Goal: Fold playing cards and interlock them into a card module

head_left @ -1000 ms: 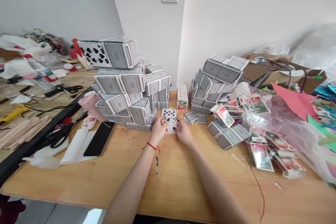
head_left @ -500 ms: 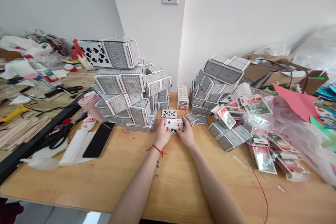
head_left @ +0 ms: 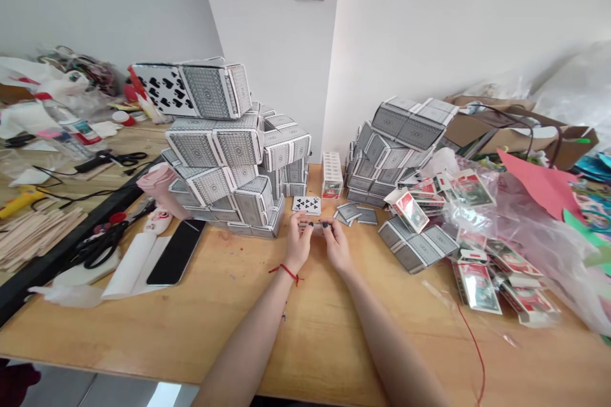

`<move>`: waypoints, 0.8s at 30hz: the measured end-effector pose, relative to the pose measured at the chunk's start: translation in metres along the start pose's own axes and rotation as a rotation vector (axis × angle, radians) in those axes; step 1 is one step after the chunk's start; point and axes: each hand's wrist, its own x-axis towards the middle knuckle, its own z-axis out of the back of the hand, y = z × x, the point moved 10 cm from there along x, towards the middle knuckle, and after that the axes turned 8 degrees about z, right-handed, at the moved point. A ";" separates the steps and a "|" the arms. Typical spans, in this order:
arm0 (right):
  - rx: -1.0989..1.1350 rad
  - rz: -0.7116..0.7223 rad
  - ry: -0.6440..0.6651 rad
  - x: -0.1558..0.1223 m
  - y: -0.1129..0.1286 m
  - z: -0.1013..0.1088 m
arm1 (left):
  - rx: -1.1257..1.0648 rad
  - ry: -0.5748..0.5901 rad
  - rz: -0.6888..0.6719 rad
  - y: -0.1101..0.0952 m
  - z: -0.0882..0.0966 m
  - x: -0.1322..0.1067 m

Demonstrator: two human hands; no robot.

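Note:
Playing cards [head_left: 316, 228] are pinched between my two hands, tipped so that only a thin edge shows. My left hand [head_left: 298, 240], with a red string at the wrist, grips the left end. On the right end, my right hand [head_left: 335, 244] has its thumb and fingers closed. How many cards they hold is hidden. Just beyond my fingers a club card [head_left: 306, 205] lies face up on the table. Several face-down cards [head_left: 366, 215] lie to the right of it. Behind stands a row of card boxes [head_left: 331, 175].
Stacked blocks made of cards rise at the left [head_left: 238, 146] and right [head_left: 396, 152]. A loose card block [head_left: 417, 247] and opened card packs [head_left: 477, 286] lie at the right. A phone [head_left: 176, 253], a paper roll [head_left: 128, 267] and black scissors [head_left: 102, 245] are at the left.
The cards in my hands have tilted from faces showing to nearly edge-on. My fingers have shifted round their near edge, and the thumbs have come up.

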 end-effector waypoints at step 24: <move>-0.745 0.162 0.362 -0.030 0.015 -0.018 | 0.553 0.477 -0.162 0.000 -0.007 -0.027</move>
